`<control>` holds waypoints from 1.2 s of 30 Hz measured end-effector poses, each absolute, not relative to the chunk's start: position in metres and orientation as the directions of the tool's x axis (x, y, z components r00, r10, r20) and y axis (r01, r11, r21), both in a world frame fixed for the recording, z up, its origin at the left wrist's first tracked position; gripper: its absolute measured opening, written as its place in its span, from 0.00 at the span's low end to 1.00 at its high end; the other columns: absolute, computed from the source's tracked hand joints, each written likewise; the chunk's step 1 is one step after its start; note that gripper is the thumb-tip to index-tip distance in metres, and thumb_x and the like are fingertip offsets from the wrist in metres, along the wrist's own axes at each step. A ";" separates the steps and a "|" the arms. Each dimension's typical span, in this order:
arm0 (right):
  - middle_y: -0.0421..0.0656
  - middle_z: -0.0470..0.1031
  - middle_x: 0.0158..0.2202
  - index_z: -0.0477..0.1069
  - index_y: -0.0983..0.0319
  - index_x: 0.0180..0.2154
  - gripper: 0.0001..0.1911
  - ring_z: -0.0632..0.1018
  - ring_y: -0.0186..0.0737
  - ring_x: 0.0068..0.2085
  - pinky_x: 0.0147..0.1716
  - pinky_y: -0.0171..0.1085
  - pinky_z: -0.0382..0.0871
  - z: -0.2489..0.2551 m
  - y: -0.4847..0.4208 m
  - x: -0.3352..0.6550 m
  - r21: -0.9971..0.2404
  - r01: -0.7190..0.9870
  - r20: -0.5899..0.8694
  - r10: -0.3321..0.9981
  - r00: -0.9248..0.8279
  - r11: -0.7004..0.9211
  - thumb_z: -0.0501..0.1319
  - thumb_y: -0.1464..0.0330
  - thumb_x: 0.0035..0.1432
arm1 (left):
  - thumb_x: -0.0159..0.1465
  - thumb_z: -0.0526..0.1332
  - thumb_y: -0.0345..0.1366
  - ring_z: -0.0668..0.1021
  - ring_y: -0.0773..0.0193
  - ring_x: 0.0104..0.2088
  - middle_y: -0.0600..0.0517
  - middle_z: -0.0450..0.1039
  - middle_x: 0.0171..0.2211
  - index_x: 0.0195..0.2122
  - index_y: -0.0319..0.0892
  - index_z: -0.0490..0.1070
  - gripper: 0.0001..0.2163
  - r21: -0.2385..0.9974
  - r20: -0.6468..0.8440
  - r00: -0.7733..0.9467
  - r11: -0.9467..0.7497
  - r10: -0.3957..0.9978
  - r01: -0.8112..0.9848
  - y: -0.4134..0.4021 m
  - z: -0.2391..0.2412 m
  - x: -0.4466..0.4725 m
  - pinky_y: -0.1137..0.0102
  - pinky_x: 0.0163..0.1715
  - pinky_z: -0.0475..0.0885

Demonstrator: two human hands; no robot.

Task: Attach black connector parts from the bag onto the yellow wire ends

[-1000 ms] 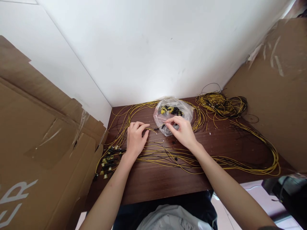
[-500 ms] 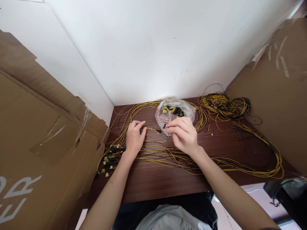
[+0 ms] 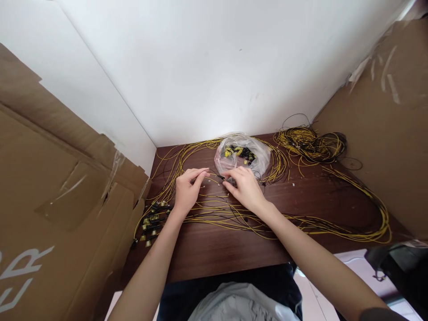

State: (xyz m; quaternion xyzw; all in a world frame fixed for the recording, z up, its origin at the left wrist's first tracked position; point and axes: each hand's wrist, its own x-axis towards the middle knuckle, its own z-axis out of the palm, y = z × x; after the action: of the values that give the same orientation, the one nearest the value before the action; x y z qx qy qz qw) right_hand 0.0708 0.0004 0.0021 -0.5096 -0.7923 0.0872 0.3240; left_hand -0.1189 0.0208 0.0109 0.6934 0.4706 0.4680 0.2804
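My left hand (image 3: 187,189) rests on the dark wooden table (image 3: 217,249), thumb and forefinger pinched on a thin yellow wire (image 3: 209,174). My right hand (image 3: 245,187) is close beside it, fingers pinched on a small black connector (image 3: 221,178) at the wire's end. Just behind the hands lies a clear plastic bag (image 3: 242,156) of black and yellow connectors. Long yellow and black wires (image 3: 234,216) run across the table under both hands.
A row of finished wires with black and gold connectors (image 3: 152,223) lies at the table's left edge. A tangled wire coil (image 3: 309,145) sits at the back right. Cardboard sheets (image 3: 50,191) lean on both sides; a white wall stands behind.
My right hand has dropped lower and moved left toward my left hand, bringing the small connector to the wire's end. My left hand has barely shifted.
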 end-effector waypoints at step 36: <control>0.42 0.72 0.32 0.74 0.60 0.35 0.07 0.69 0.33 0.25 0.28 0.35 0.65 0.020 -0.001 0.080 -0.632 0.597 0.533 0.836 -0.128 0.494 0.59 0.65 0.57 | 0.55 0.64 0.44 0.76 0.61 0.38 0.46 0.77 0.38 0.35 0.39 0.78 0.13 0.990 0.138 -0.040 -0.137 0.990 0.017 0.023 0.010 -0.120 0.73 0.31 0.73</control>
State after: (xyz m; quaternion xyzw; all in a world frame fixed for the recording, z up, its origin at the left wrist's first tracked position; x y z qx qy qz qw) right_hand 0.0803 -0.0008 0.0197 -0.4849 -0.7391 0.1332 0.4481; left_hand -0.1202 0.0232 0.0102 0.5264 0.4780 0.5399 0.4506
